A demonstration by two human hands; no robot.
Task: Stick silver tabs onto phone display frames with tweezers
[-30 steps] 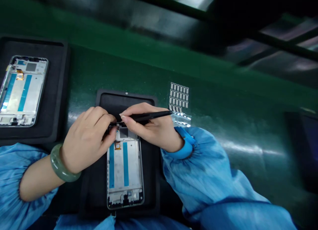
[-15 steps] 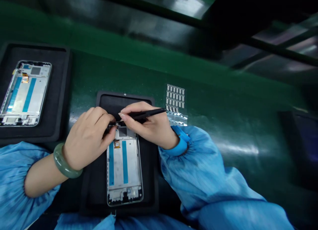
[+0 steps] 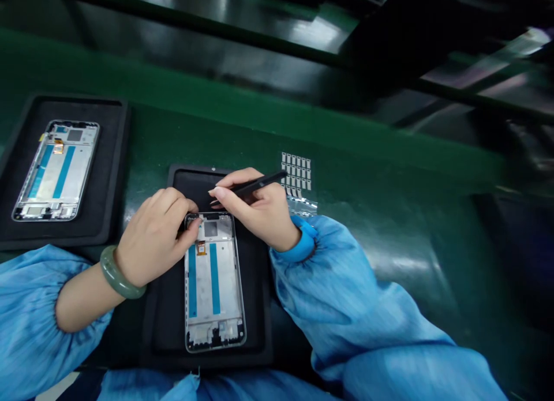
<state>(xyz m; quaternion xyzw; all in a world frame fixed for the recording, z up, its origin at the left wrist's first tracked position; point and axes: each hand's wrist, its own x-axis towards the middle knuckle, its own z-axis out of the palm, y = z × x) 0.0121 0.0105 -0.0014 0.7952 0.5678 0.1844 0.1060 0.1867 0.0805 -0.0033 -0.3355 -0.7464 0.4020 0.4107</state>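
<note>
An opened phone frame [image 3: 227, 280], silver with two blue strips and an orange flex connector, lies in a black foam tray [image 3: 257, 326]. My left hand [image 3: 158, 236] is closed at the frame's upper left corner, with thumb and fingers pinching around that corner. Whether a small part is also under those fingertips is hidden. My right hand [image 3: 253, 208] grips black tweezers [image 3: 262, 183] like a pen. Their tip is just above the frame's top edge, apart from it.
To the left, a second black tray [image 3: 101, 216] carries another phone frame [image 3: 58, 173]. A clear sheet with rows of small pale stickers [image 3: 296, 173] lies beyond my right hand on the green table [image 3: 355, 187]. A dark object [image 3: 511, 245] sits at the far right.
My right hand has drawn the tweezers back slightly, uncovering the frame's top edge. My left hand stays at the corner. The whole view has shifted a little.
</note>
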